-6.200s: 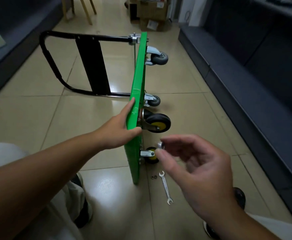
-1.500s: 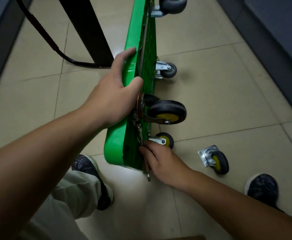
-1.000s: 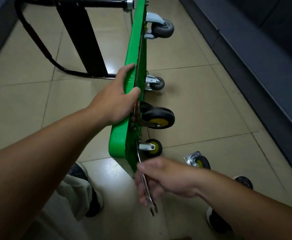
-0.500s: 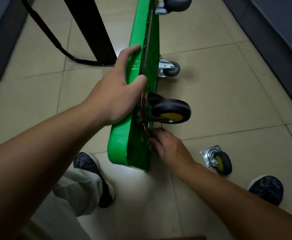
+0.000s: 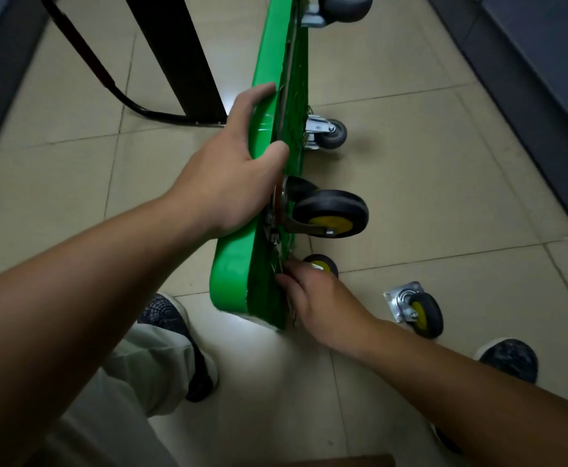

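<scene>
Cart (image 5: 232, 274) stays gripped by left hand (image 5: 228, 183); right hand (image 5: 316, 298) has dropped lower.

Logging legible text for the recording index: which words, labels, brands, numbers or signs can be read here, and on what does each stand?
None can be read.
green cart deck: plain, no print shows.
large mounted caster and loose caster: no marking legible on wheels or plates.
wrench in the right hand: mostly hidden, no stamp legible.
shoes: patterned, no wording.
</scene>
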Action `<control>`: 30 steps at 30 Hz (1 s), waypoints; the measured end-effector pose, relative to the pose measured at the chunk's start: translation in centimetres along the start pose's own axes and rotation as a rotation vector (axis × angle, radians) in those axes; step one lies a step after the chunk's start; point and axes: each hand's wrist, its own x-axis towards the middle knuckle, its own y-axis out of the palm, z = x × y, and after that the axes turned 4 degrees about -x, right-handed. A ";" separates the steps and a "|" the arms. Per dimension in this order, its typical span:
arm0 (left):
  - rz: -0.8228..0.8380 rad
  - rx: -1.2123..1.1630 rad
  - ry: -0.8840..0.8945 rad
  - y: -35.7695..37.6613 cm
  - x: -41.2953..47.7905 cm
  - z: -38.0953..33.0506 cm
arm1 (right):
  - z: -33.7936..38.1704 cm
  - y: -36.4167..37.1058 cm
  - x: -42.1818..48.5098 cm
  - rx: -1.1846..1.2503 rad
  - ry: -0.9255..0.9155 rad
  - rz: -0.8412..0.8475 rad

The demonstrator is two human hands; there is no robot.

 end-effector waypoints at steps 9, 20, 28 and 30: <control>0.003 -0.002 -0.007 0.0 -0.1 -0.3 | 7.3 -3.8 -2.0 0.774 0.476 0.354; 0.040 0.005 -0.014 -0.3 -0.2 -0.2 | -0.5 -0.7 -4.4 -0.072 0.128 -0.191; 0.023 -0.003 -0.007 0.4 0.1 -0.2 | -5.6 -0.2 1.7 -0.280 -0.259 -0.256; 0.024 -0.020 -0.007 0.4 0.0 -0.2 | -6.0 -0.4 2.7 -0.283 -0.333 -0.268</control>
